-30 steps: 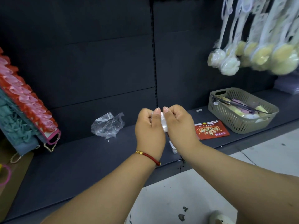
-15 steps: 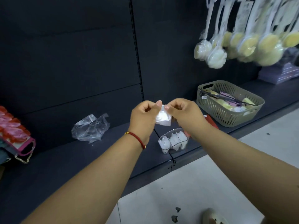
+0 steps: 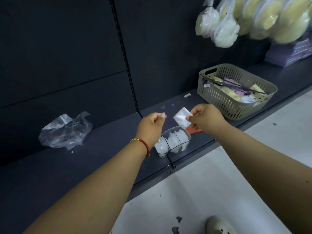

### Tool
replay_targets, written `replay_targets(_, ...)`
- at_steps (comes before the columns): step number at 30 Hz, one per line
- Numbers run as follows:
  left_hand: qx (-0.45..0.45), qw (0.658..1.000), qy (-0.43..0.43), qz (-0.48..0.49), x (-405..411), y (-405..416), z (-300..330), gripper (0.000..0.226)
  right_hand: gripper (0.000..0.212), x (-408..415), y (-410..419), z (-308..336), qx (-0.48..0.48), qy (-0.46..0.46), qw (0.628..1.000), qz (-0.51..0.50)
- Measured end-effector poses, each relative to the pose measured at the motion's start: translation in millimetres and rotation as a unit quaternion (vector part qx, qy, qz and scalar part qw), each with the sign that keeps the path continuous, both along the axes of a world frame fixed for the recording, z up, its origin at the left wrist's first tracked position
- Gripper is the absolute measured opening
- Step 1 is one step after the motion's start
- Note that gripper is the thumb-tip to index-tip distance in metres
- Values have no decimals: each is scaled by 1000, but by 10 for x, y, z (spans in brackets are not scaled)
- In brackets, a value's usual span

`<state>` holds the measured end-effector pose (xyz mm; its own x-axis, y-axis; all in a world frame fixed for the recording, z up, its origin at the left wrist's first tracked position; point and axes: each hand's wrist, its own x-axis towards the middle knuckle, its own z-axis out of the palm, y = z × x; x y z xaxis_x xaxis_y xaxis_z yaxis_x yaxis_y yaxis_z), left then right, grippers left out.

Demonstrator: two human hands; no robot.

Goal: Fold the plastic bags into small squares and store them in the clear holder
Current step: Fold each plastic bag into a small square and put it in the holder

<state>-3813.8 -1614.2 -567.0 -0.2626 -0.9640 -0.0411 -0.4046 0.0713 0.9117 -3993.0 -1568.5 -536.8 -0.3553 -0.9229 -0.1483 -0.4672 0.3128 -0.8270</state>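
Below, dark shelf (image 3: 101, 157) against dark back panel (image 3: 67, 48)

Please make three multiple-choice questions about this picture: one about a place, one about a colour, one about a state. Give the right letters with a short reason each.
1. Where does the clear holder stand?
A. in the basket
B. on the dark shelf
C. on the floor

2. What colour is the bracelet on the left wrist?
A. red with gold
B. blue
C. white

3. What is the state of the folded bag?
A. lying in the holder
B. pinched by the right hand
C. held by both hands

Answers:
1 B, it sits on the shelf near the front edge.
2 A, a red cord with gold beads.
3 B, only the right hand pinches it; the left hand holds nothing.
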Motion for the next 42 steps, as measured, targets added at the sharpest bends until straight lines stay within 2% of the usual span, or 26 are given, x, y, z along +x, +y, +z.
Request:
replay_targets(4,3,991,-123,-56,-27,-122,-473,36,21,-187,-162,-440,40,-10,998,-46)
replay_targets(8,-15,970,-199,-139,-88,-183,-850,30,11,-251,-262,-744,61,-24,994,-83)
replay_targets(11,-30,939,-270,-211,-178,-217,-990,37,17,-306,-313,-951,63,4,993,-100)
replay_targets(15,-77,896,-346,-266,-375,-284,-1045,48,28,-368,-349,-1112,75,85,986,-125)
replay_targets(24,-133,832,-427,-327,-727,-571,-1260,59,26,-393,-395,-1336,86,129,977,-148)
replay_targets(27,-135,827,-431,-336,-759,-629,-1305,60,25,-400,-400,-1403,73,126,978,-147)
replay_targets(33,-202,801,-439,-353,-748,-670,-1366,60,24,-377,-458,-1483,48,113,979,-161)
replay_targets(38,-213,780,-441,-389,-705,-708,-1390,58,23,-322,-499,-1530,38,128,982,-132)
replay_targets(42,-205,767,-451,-408,-681,-736,-1397,55,21,-293,-520,-1588,81,167,979,-88)
